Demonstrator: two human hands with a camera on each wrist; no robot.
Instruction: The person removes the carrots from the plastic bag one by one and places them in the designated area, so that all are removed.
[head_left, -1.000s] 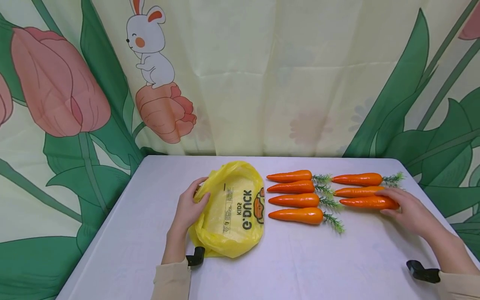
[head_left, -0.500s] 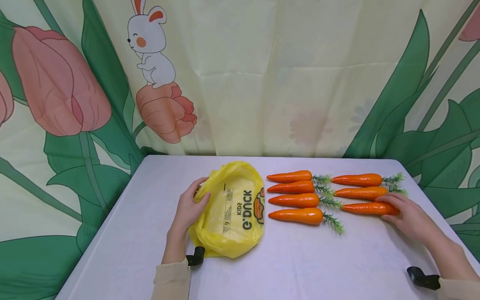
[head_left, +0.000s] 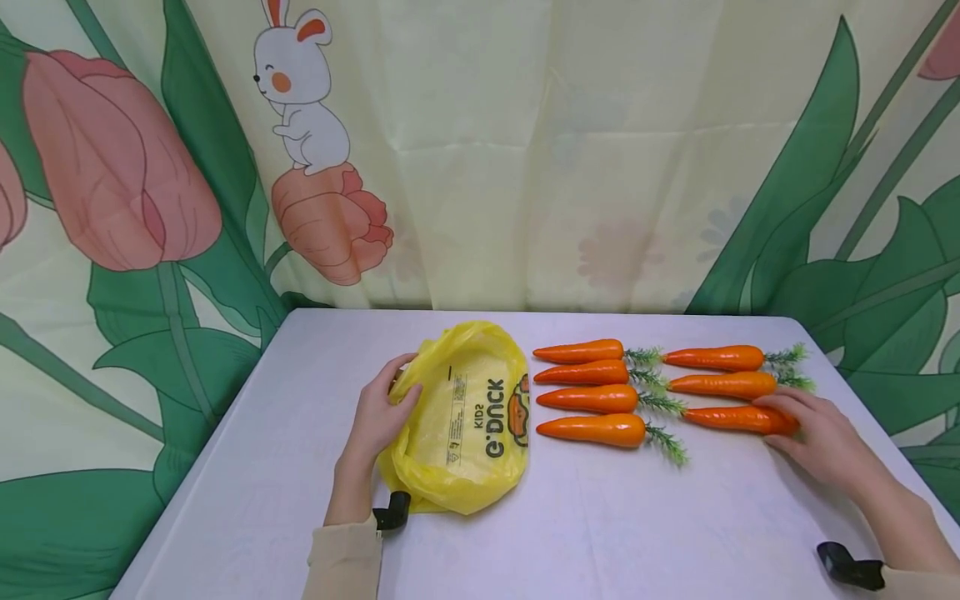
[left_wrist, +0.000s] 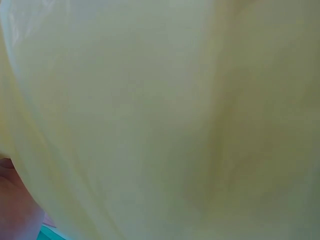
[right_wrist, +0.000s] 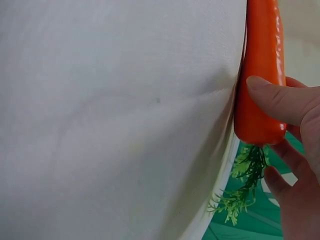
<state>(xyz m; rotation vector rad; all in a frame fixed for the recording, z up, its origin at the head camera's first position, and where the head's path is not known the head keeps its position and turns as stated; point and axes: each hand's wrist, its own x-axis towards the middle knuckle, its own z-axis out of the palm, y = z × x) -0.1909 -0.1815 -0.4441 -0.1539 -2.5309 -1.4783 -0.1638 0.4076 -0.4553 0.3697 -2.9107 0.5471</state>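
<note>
A yellow plastic bag (head_left: pixel 442 433) with a duck print stands with its mouth spread on the table. My left hand (head_left: pixel 375 417) holds its left rim, thumb over the edge; in the left wrist view the pale bag wall (left_wrist: pixel 130 110) fills nearly everything. At the right, my right hand (head_left: pixel 828 437) grips the thick end of an orange carrot (head_left: pixel 723 418) lying on the table. In the right wrist view the thumb (right_wrist: pixel 280 100) lies along this carrot (right_wrist: pixel 262 45), fingers on its other side, and green leaves (right_wrist: pixel 245 175) hang below; the hand hides them in the head view.
Two carrots, a far one (head_left: pixel 716 358) and a nearer one (head_left: pixel 720 384), lie behind the gripped carrot. Several more, including the front carrot (head_left: pixel 596 429), form a column right of the bag. A printed curtain (head_left: pixel 480 167) hangs behind the white table (head_left: pixel 600 533).
My right hand has brought its carrot slightly toward me and to the right, apart from the carrot behind it, which now shows more fully. The left hand and bag have not moved.
</note>
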